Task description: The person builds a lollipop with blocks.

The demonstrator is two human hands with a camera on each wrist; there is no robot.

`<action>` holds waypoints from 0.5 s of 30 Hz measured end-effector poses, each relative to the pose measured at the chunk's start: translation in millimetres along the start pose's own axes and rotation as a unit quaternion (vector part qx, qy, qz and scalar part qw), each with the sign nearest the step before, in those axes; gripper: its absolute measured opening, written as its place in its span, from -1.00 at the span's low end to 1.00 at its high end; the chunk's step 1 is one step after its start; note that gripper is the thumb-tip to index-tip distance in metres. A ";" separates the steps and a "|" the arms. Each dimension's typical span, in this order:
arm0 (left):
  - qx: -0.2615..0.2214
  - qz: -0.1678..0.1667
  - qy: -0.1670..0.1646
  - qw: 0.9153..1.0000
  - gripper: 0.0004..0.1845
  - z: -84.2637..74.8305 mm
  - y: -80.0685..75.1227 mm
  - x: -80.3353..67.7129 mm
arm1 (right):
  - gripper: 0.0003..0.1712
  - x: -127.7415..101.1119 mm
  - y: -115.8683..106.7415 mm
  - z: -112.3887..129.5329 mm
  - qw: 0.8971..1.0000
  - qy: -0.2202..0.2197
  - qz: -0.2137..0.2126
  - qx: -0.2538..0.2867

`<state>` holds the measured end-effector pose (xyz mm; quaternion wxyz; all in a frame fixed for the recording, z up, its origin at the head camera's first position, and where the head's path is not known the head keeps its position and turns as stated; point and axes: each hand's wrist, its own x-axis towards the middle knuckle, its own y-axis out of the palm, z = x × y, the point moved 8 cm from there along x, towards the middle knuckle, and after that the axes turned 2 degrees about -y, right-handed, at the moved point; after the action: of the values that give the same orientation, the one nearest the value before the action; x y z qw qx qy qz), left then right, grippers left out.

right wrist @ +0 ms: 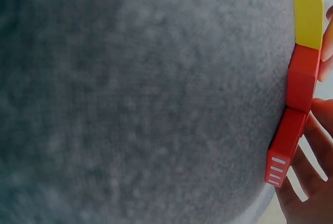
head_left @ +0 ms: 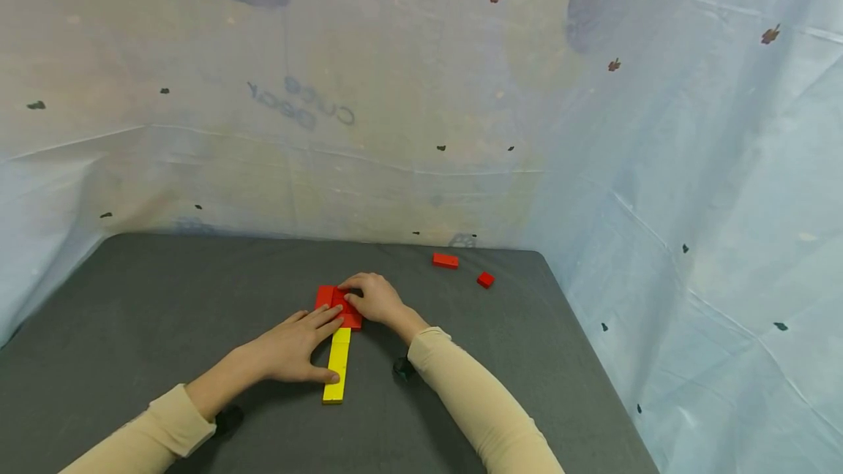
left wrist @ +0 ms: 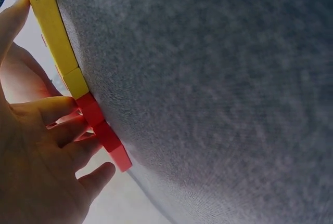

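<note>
Pale, wrinkled plastic sheeting walls in a dark grey felt-covered table (head_left: 165, 298), where flat red rectangular blocks (head_left: 337, 306) butt against a row of long yellow blocks (head_left: 338, 364) near its middle. The left hand (head_left: 290, 350) lies flat, fingers straight on the yellow row; the right hand (head_left: 375, 298) curls its fingers round the red blocks. Aligning appears underway, and squaring the joint likely comes next, with two small red blocks (head_left: 445, 260) spare near the far right corner.
</note>
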<state>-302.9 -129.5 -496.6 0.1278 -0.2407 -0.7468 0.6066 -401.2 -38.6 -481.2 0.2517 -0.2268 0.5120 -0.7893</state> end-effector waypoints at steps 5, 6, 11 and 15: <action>0.004 0.001 -0.004 1.000 0.16 0.2 0.5 -0.7 | -0.66 -0.3 -1.5 0.9 1.000 -0.002 0.001 0.001; 0.006 0.001 -0.006 1.000 0.16 0.4 0.5 -0.9 | -0.66 -0.2 -2.2 1.4 1.000 -0.003 0.001 0.003; 0.003 -0.003 -0.004 1.000 0.16 -0.3 -0.3 -1.2 | -0.63 1.8 -4.1 4.7 1.000 -0.017 -0.002 -0.015; 0.006 -0.003 -0.002 1.000 0.16 -1.4 0.0 -1.3 | -0.58 3.4 -1.1 12.2 0.997 -0.045 0.023 -0.053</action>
<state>-301.1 -129.0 -496.2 0.1295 -0.2361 -0.7445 0.6109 -396.5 -48.8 -475.2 0.2805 -0.2630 0.5463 -0.7441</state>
